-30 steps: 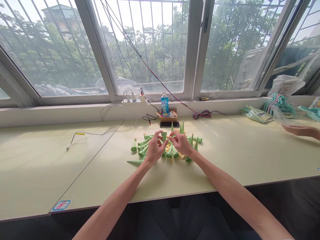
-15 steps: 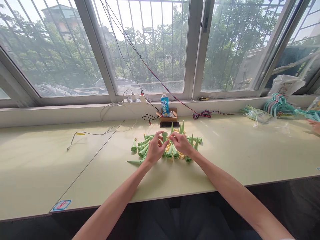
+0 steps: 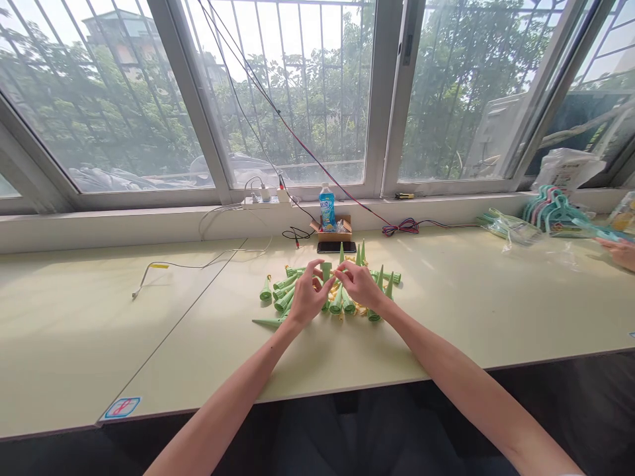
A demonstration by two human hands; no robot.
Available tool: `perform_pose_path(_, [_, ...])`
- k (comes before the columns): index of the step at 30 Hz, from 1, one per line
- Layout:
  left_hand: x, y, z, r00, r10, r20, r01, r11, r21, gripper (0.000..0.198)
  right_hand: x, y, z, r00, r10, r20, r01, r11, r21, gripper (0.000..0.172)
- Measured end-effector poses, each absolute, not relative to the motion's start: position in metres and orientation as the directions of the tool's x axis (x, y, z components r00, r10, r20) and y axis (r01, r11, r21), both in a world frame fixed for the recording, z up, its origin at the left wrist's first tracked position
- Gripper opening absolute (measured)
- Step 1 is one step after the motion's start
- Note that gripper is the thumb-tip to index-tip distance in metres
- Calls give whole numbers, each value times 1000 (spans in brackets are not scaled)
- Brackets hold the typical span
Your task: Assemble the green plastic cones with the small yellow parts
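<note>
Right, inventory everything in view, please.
Windows: several, grey-framed, rear
Table: one, pale yellow, foreground
Conical spikes: many, green, centre
Small pieces: many, yellow, among spikes
Carton: one, brown, rear table
Labelled bottle: one, blue, at carton
Phone: one, black, before carton
Power strip: one, white, rear
Cables: several, varied, rear and left
Bags: several, translucent, right
Hangers: several, turquoise and pink, right
Numbered sticker: one, blue-edged, left
Co-worker's hand: one, right edge
Left hand: one, holding a spike
Right hand: one, beside left
</note>
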State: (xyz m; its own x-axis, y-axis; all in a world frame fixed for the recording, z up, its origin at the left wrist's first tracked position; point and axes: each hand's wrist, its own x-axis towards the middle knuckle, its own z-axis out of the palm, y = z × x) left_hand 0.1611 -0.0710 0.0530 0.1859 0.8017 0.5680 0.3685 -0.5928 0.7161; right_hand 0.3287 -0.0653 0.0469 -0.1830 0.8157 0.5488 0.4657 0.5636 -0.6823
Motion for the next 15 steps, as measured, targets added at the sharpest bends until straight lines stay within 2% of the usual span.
perform_pose_path(15, [160, -69, 50, 212, 795, 568, 383, -602, 700, 40, 329, -63, 46, -191, 811, 553, 481, 569, -667, 28])
